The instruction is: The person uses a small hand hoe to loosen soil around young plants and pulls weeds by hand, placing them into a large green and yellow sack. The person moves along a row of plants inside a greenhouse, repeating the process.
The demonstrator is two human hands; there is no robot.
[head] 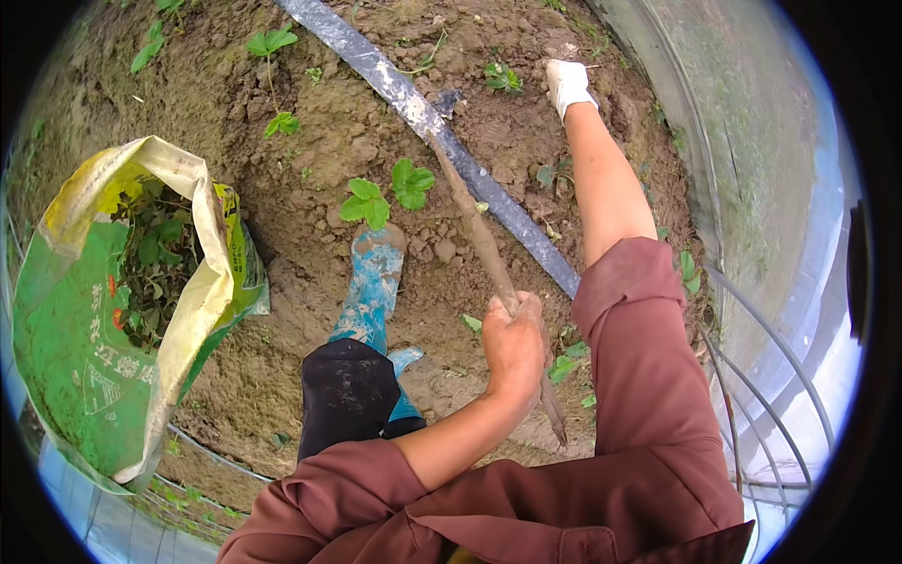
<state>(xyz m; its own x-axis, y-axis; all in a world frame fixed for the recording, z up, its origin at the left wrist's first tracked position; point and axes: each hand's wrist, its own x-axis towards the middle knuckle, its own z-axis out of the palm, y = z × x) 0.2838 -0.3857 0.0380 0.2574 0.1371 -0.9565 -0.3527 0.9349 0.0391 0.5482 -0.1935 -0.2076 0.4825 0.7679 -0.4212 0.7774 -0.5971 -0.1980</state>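
My left hand (pixel 516 345), bare and dirty, is closed around a rough wooden stick (pixel 471 211) that slants from the lower right up to a flat grey drip tape (pixel 493 194). My right hand (pixel 568 84), in a white glove, reaches out to the soil at the upper right. Its fingers point away and are mostly hidden, so what it touches cannot be told. A small green plant (pixel 503 77) grows left of the glove. Two leafy seedlings (pixel 366 204) stand just beyond the toe of my blue boot (pixel 377 282).
An open green and yellow woven sack (pixel 77 331) holding pulled leaves and stems (pixel 165 261) stands at the left. More young plants (pixel 271 42) grow in the bare, cloddy soil. Along the right runs a plastic film wall (pixel 761 141), with curved metal hoops (pixel 782 345) lower down.
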